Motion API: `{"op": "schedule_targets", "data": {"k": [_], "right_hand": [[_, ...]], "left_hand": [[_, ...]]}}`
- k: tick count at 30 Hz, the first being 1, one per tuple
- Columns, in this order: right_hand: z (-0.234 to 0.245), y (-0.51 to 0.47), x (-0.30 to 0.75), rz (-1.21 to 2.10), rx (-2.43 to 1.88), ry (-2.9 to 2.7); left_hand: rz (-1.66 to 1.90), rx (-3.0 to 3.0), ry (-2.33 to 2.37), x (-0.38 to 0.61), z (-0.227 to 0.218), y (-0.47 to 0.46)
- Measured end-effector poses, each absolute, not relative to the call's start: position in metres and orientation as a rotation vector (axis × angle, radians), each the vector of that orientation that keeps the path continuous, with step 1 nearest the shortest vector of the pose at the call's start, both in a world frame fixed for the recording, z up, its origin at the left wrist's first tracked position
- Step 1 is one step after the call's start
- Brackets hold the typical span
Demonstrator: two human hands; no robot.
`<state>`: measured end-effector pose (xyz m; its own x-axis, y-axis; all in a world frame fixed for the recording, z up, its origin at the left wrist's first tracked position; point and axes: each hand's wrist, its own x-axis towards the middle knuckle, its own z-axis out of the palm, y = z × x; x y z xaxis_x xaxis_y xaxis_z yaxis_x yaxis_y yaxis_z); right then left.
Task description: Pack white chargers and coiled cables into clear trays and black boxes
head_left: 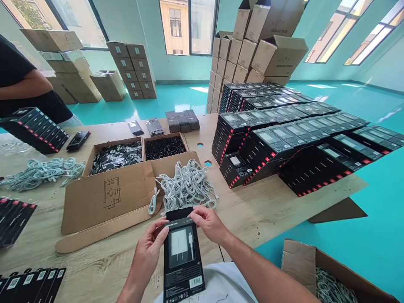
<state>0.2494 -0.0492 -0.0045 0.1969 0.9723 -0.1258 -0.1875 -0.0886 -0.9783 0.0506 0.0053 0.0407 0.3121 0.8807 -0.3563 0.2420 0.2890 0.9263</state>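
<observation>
A flat black retail box (182, 256) with a window showing a white charger and cable is held upright in front of me, over the wooden table's near edge. My left hand (150, 248) pinches its upper left edge. At the top flap, my right hand (207, 222) grips the upper right corner. Just beyond the box lies a heap of coiled white cables (186, 185).
An open cardboard box (104, 198) holds bagged parts and small black pieces. Large stacks of black boxes (293, 139) fill the table's right. More black boxes (34, 128) lie left, near a person in black (22, 84). A carton of cables (331, 277) sits on the floor.
</observation>
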Motion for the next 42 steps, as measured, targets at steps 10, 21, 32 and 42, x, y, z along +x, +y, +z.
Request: {"op": "schedule_targets", "data": {"k": [10, 21, 32, 42], "right_hand": [[0.022, -0.036, 0.247, 1.23, -1.233, -0.874], [0.037, -0.02, 0.255, 1.479, -1.23, -0.918], [0.038, -0.012, 0.265, 1.656, -1.144, -0.944], [0.036, -0.004, 0.271, 1.698, -1.143, -0.979]], "left_hand": [[0.487, 1.18, 1.162, 0.051, 0.072, 0.029], [0.454, 1.117, 1.106, 0.047, 0.07, 0.037], [0.419, 1.318, 1.124, 0.049, 0.078, 0.042], [0.325, 1.293, 1.014, 0.041, 0.079, 0.054]]}}
